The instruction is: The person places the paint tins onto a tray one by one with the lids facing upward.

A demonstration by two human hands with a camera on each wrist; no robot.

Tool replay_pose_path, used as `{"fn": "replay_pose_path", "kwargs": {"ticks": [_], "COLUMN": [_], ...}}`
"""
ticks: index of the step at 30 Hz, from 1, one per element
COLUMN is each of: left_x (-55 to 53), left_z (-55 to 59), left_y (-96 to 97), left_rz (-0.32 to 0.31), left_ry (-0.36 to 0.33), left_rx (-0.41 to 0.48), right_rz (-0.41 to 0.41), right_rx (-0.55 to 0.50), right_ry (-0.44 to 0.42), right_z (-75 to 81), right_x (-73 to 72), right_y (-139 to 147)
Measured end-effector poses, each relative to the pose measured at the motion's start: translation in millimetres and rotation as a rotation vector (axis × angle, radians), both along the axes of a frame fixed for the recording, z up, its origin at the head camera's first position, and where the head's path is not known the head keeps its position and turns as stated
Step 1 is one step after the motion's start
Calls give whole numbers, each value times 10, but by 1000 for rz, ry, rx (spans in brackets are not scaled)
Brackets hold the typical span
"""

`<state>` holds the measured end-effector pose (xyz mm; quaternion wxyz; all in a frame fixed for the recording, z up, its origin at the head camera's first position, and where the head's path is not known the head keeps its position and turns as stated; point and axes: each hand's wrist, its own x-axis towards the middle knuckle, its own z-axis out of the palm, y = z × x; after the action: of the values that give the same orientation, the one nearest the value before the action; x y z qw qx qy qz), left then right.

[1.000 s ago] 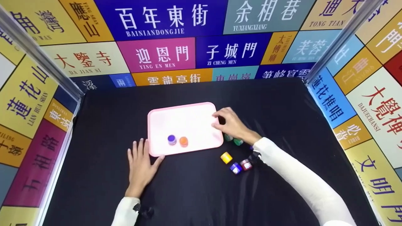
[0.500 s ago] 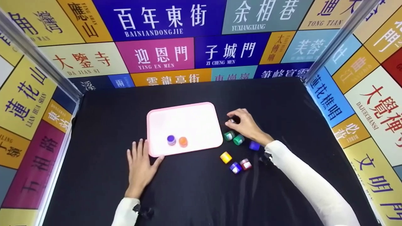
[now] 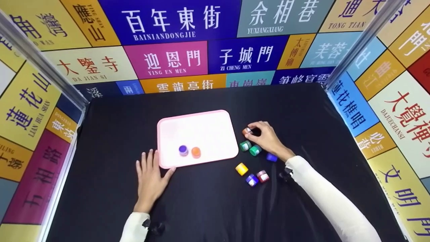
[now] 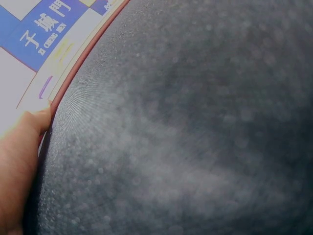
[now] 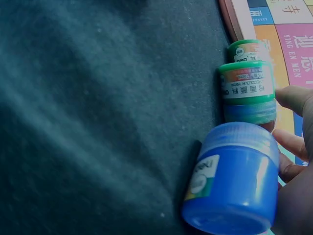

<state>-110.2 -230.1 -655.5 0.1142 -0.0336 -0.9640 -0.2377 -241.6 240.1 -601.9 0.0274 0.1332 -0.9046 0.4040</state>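
My right hand (image 3: 267, 137) pinches a small brown paint jar (image 3: 247, 131) between thumb and fingers, just beyond the right edge of a white tray with a pink rim (image 3: 157, 141). My left hand (image 3: 149, 179) lies with straight fingers spread at the tray's near left corner, thumb at the rim. In the left wrist view, the thumb (image 4: 22, 152) touches the tray's edge. On the tray stand a purple-lidded jar (image 3: 183, 150) and an orange jar (image 3: 196, 152). Two green jars (image 3: 255, 150) lie just below my right hand. The held jar is mostly hidden in the right wrist view.
A blue jar (image 3: 271, 157) lies under the right wrist and looms large in the right wrist view. Nearer me are a yellow jar (image 3: 241, 169), a violet-blue jar (image 3: 252, 180) and a dark red jar (image 3: 263, 176). Printed panels (image 3: 168, 58) wall in the black cloth (image 3: 208, 205).
My right hand has moved from over the tray's right edge to the right, then slightly down toward me; the brown jar now shows in its fingers. The left hand stays put.
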Motion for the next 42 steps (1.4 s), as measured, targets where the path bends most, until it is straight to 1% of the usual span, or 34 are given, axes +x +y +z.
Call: {"fn": "replay_pose_path", "kwargs": {"ticks": [8, 15, 16, 18, 20, 22, 25, 27, 29, 31, 33, 34, 37, 38, 40, 42], "left_x": [8, -3, -4, -5, -2, -2, -4, -5, 2, 7, 13, 14, 12, 9, 3, -6], "left_z": [11, 8, 8, 6, 4, 2, 1, -1, -5, -14, -18, -20, -20, -20, -18, -13], "left_y": [3, 1, 2, 2, 0, -3, -6, -7, -7, -7, -6, -7, -8, -8, -9, -7], "left_rz": [3, 2, 2, 2, 1, 2, 4, 5, 6, 7, 8, 8, 7, 6, 4, 3], "left_ry": [-11, 5, 7, 12, 12, 6, -8, -14, -14, -5, 7, 10, 18, 18, 16, 13], "left_rx": [-3, -4, -5, -6, -5, -6, -6, -7, -7, -5, -4, -3, -3, -2, 0, 3], "right_rz": [-7, 0, 3, 17, 24, 29, 23, 19, 20, 17, 7, 4, -24, -33, -45, -53], "right_rx": [22, 4, -2, -32, -39, -46, -12, 1, 3, -5, -8, -8, 13, 16, 30, 39], "right_ry": [-11, 14, 25, 79, 101, 134, 93, 104, 91, 113, 106, 95, 56, 36, 6, 3], "right_z": [-39, -75, -91, -208, -253, -360, -321, -399, -332, -382, -307, -267, -224, -177, -132, -119], "right_x": [15, -4, -10, -57, -74, -115, -110, -154, -122, -133, -91, -69, -49, -29, -15, -14], "right_y": [-21, -27, -23, 11, 21, 45, 28, 50, 32, 45, 16, 5, -4, -16, -21, -17]}}
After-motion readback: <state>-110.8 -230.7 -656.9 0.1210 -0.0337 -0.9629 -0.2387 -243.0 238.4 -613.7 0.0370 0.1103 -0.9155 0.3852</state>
